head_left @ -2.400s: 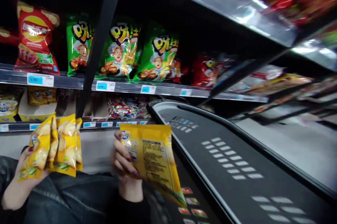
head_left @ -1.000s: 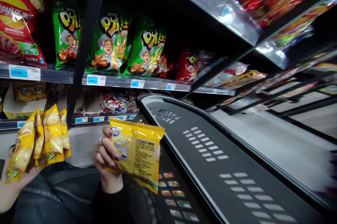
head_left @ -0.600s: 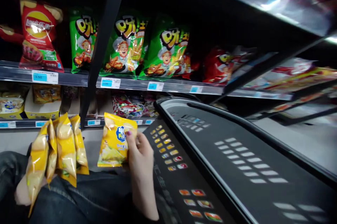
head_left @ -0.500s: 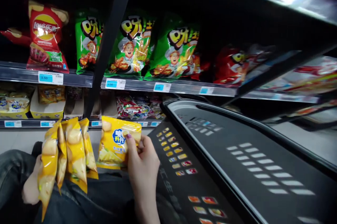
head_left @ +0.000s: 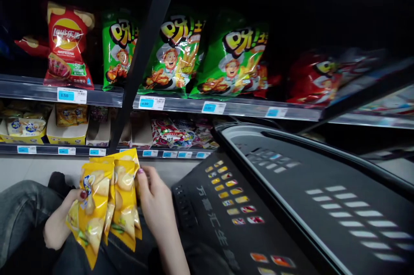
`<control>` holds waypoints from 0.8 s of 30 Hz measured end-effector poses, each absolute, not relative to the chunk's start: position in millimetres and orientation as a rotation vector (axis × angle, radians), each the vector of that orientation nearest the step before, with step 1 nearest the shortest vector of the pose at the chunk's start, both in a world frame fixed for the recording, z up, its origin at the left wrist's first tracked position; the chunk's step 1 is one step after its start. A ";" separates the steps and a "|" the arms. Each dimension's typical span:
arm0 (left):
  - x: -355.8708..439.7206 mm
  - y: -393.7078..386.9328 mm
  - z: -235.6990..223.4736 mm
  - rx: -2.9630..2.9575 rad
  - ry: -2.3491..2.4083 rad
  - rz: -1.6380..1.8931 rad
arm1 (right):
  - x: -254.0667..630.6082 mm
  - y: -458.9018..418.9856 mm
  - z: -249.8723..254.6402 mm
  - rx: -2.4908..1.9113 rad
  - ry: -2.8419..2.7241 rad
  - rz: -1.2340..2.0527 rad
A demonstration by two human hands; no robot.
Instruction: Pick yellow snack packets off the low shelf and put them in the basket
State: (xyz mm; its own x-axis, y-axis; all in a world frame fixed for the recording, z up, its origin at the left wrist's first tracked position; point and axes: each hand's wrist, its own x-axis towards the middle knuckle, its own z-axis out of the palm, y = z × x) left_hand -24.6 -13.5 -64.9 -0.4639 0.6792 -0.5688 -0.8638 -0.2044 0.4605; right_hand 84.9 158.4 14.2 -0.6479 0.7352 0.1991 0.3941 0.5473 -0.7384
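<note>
A shopper's two bare hands meet over a cluster of yellow packets held upright above a lap in dark jeans, in front of and below a store's stocked shelves. The left hand grips the cluster from its left side, fingers closed on the packets, with the thumb pressed to the front one. The right hand pinches the cluster's right edge, its thumb against the rear packet; some of its fingers are hidden behind.

Just right of the hands, a black basket shows colorful goods through the slots in its side. On the upper shelf, a red bag stands near the front edge, left of a dark post, with green bags on both sides of the post. Open boxes and candy line the lower shelf, price tags along its front edge. Farther right, another red bag is blurred.
</note>
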 end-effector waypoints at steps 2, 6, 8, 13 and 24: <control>-26.8 0.0 -56.8 -0.330 0.892 1.837 | 88.3 153.7 21.6 -0.924 -2.146 0.744; -27.7 21.4 -42.5 -0.337 0.964 1.866 | 89.1 128.1 33.4 -0.750 -2.109 0.981; -25.5 25.7 -36.6 -0.236 1.045 1.921 | 84.5 116.4 32.3 -0.771 -2.196 1.120; -20.6 26.3 -32.1 -0.040 1.159 1.986 | 72.0 115.8 15.8 -0.866 -2.244 1.177; -31.6 27.5 -38.0 -0.292 1.175 2.029 | 93.8 149.4 23.7 -0.675 -1.651 1.947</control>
